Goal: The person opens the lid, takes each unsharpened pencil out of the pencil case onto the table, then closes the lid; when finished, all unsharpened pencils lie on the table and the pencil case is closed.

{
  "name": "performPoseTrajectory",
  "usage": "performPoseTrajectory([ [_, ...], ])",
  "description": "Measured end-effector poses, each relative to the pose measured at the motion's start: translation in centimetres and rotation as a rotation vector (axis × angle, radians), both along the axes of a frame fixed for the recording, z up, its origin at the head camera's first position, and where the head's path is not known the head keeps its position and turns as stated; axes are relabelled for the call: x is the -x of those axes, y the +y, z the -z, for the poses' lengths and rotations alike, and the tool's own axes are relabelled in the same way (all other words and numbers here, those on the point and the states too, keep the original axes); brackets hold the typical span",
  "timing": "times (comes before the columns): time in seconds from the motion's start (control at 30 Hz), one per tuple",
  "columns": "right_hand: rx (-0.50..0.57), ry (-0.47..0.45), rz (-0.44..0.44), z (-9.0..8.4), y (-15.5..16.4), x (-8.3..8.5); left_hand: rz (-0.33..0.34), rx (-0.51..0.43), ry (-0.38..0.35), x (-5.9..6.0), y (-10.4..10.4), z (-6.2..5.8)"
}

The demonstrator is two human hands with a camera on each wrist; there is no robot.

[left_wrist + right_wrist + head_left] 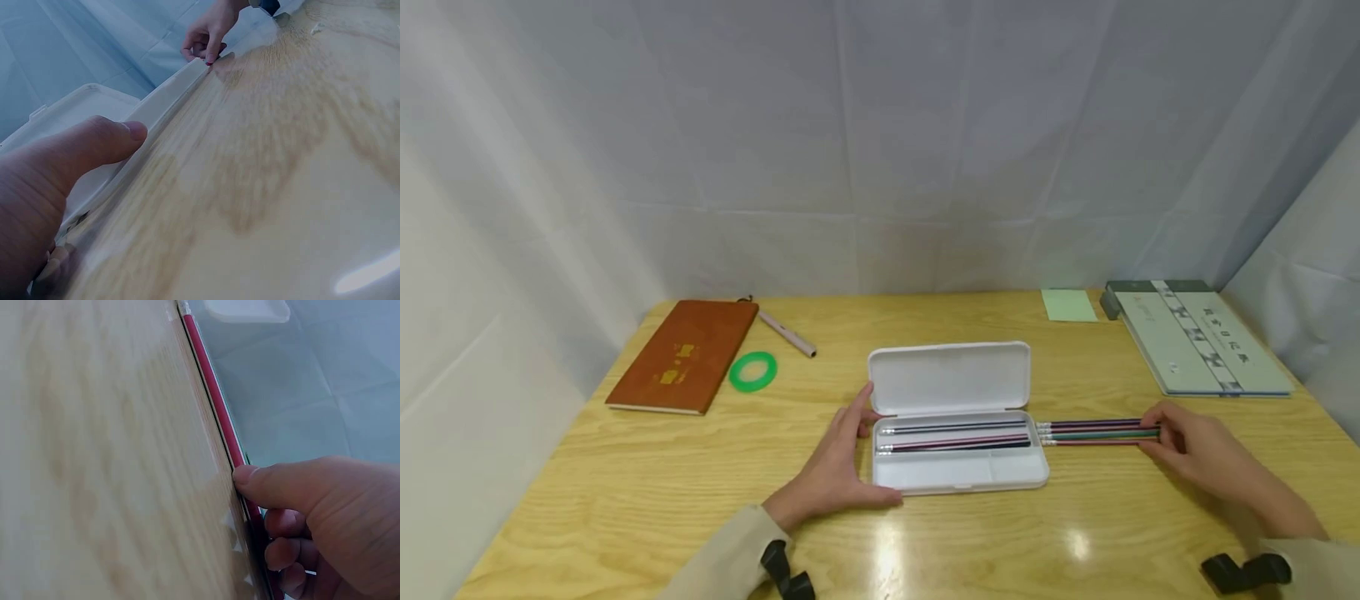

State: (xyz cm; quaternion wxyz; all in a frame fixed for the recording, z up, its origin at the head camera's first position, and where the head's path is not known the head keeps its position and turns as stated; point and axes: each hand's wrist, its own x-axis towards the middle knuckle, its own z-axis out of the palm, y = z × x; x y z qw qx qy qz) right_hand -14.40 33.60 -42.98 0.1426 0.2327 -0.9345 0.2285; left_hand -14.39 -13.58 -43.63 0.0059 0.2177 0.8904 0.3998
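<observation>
Head view: an open white pencil case (pixel 958 454) lies on the bench (pixel 625 500) with two pencils (pixel 955 437) inside. The left hand (pixel 842 467) cups its left end, fingers relaxed. The right hand (pixel 1195 450) pinches a pencil bundle (pixel 1090 432) just right of the case.

Left wrist view: the thumb (pixel 94 147) presses the case wall (pixel 159 109).

Right wrist view: thumb and curled fingers (pixel 287 522) grip the pencils.

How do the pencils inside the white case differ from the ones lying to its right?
The pencils in the case number two, lie apart in the tray of the pencil case, and no hand touches them. The pencils on the table look like three, are bunched together outside the case, and the right hand pinches their far ends. Both sets lie flat, lengthwise left to right. The left hand holds the case's left end.
</observation>
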Motion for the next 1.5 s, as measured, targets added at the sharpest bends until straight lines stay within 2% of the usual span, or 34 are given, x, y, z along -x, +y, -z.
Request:
performPoseTrajectory([
  [0.17, -0.036, -0.038, -0.017, -0.3, -0.6, 0.6, -0.002, 0.003, -0.002, 0.0, 0.0, 0.1],
  [0.4, -0.038, -0.004, -0.046, -0.6, -0.7, 1.2, -0.002, 0.006, 0.011, 0.1, 0.0, 0.2],
  [0.6, -0.037, -0.057, -0.055, -1.2, -1.7, 1.3, 0.001, 0.008, 0.011, 0.0, 0.0, 0.3],
  [0.7, -0.012, -0.081, -0.080, -1.7, -3.3, 1.6, -0.002, 0.002, 0.014, 0.0, 0.1, 0.3],
  [0.93, 0.067, -0.012, -0.218, -2.1, -10.1, 2.8, -0.001, 0.004, 0.006, 0.0, 0.1, 0.2],
  [1.03, 0.021, -0.086, -0.269, -2.2, -12.9, 3.3, -0.006, 0.000, 0.003, 0.0, 0.1, 0.2],
  [1.17, -0.082, -0.161, -0.288, -2.2, -15.7, 3.7, 0.001, 0.003, 0.007, 0.1, 0.0, 0.4],
  [1.37, -0.208, -0.084, -0.271, -1.9, -18.3, 4.1, 0.003, -0.005, -0.017, -0.1, 0.0, 0.1],
  [1.5, -0.242, -0.059, -0.255, -2.1, -18.8, 4.0, 0.000, -0.006, -0.014, -0.1, 0.0, 0.1],
])
